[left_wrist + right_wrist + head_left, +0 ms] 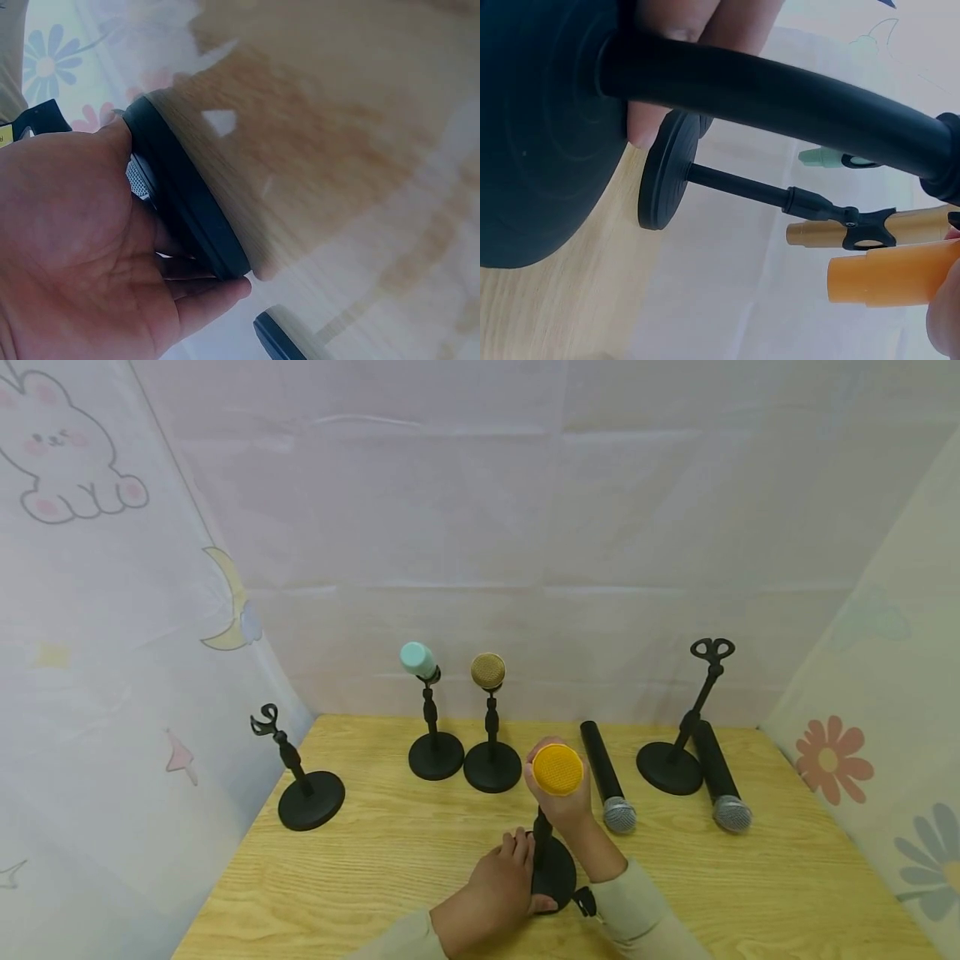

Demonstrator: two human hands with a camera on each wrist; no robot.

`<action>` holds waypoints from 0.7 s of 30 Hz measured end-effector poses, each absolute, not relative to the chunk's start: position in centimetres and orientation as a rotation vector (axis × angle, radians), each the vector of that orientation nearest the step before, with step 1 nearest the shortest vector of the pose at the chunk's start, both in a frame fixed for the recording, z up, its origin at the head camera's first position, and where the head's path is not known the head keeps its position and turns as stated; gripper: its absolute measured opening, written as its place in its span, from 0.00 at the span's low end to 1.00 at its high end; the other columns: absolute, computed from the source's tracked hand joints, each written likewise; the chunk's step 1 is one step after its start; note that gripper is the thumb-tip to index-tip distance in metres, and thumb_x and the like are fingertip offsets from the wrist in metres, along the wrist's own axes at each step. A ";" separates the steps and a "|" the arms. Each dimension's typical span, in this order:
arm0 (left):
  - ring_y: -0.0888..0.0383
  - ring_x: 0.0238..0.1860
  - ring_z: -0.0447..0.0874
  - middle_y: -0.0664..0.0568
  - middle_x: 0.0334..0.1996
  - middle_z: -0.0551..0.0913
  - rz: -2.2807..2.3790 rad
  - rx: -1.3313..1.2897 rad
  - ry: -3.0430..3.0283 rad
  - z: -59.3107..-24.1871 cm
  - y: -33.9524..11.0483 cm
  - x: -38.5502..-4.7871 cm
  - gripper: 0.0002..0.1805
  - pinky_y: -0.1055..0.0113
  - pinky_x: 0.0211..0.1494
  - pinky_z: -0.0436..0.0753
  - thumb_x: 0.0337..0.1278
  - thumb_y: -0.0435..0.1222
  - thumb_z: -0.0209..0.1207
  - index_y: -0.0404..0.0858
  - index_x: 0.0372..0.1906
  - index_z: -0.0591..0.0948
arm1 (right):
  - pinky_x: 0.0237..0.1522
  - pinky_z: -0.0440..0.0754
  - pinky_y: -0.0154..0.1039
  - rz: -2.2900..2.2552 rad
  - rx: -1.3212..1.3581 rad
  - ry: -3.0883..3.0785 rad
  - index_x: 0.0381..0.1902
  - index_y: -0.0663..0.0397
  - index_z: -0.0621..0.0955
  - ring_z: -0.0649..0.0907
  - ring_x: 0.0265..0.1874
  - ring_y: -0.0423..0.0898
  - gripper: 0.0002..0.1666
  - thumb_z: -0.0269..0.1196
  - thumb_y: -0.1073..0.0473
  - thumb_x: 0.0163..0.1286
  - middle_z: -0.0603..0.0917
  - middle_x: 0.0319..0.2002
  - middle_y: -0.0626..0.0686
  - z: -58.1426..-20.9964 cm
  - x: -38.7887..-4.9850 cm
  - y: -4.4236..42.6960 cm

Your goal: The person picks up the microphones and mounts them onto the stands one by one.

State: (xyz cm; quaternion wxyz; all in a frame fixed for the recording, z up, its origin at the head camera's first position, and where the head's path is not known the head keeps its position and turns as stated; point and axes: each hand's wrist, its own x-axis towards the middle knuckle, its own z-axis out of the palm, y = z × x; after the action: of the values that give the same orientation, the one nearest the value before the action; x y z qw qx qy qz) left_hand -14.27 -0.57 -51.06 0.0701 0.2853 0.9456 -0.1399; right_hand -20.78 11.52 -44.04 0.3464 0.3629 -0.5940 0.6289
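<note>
In the head view my left hand (498, 885) grips the round black base (557, 875) of a stand near the table's front; the left wrist view shows the thumb and fingers (214, 304) at opposite edges of that base (187, 191). My right hand (567, 806) holds an orange microphone (557, 769) above the base, its mesh head facing up. In the right wrist view the microphone's orange body (885, 277) is beside my fingers at the right edge, and the stand's black pole (780, 97) crosses above it. Whether it sits in the clip cannot be seen.
Behind stand a mint microphone (417, 658) and a gold one (488, 671) on stands. Empty-clipped stands are at left (311, 800) and back right (669, 768). Two black microphones with silver heads, one nearer (602, 764) and one farther right (716, 764), lie on the table.
</note>
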 end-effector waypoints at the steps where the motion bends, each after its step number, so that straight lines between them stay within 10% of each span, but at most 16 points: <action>1: 0.58 0.73 0.65 0.53 0.76 0.64 -0.424 0.859 2.844 -51.1 -0.6 -14.3 0.52 0.73 0.64 0.76 0.60 0.76 0.36 0.45 0.79 0.62 | 0.41 0.80 0.32 1.628 0.939 -1.545 0.33 0.71 0.75 0.81 0.30 0.42 0.16 0.70 0.63 0.63 0.80 0.29 0.54 -44.0 -20.8 11.5; 21: 0.59 0.73 0.66 0.54 0.77 0.63 -0.477 0.876 2.854 -51.2 -0.6 -14.1 0.53 0.73 0.64 0.75 0.60 0.76 0.33 0.46 0.79 0.62 | 0.43 0.82 0.32 1.617 0.883 -1.610 0.34 0.69 0.78 0.84 0.30 0.45 0.11 0.69 0.73 0.54 0.82 0.27 0.59 -44.5 -20.3 11.7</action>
State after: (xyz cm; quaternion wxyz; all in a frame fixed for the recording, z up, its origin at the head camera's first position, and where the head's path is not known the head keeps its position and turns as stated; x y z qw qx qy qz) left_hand -14.08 -0.62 -51.24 0.0590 0.2891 0.9424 -0.1574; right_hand -20.34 11.70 -44.50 0.3404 0.3394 -0.6189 0.6212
